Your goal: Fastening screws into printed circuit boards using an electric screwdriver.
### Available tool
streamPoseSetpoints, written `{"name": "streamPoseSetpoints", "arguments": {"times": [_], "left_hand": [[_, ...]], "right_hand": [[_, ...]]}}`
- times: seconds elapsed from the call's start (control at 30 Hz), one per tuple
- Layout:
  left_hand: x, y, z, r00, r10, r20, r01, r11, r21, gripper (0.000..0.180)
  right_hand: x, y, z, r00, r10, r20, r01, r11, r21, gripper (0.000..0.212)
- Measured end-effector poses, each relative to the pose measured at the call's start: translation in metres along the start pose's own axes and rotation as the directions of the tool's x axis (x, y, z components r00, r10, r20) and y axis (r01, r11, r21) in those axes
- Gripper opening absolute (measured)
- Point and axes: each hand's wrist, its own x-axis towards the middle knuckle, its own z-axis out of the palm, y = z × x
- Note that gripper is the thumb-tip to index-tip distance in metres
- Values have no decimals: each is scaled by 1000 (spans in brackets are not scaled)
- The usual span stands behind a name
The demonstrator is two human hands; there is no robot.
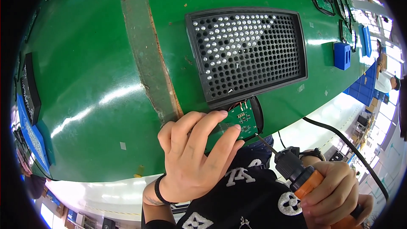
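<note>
1. One wide fisheye view looks steeply down from the wearer's head onto a glossy green tabletop (97,63).
2. It sits close: the wearer's bare left hand (193,161) and bare right hand (330,193) show large in the lower half.
3. Straight edges bow outward; the bright workshop room (391,65) appears tilted at far right.

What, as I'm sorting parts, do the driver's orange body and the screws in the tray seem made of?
The driver's orange body: probably smooth plastic, from its even colour. The screws: likely shiny metal, given bright silver glints; which metal is unclear.
</note>
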Motion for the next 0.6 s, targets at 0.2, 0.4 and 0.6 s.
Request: {"name": "streamPoseSetpoints", "arguments": {"times": [0.2, 0.4, 0.6], "left_hand": [[-2, -2, 0, 1000, -1, 10, 1, 1000, 13, 35], [0, -1, 0, 1000, -10, 12, 10, 1000, 14, 35], [-1, -4, -2, 1000, 1, -6, -1, 1000, 2, 33]], "right_hand": [[-2, 0, -1, 997, 42, 63, -45, 997, 62, 43], [-1, -1, 0, 999, 19, 39, -20, 1000, 15, 48], [3, -14, 7, 957, 259, 134, -247, 964, -97, 52]]}}
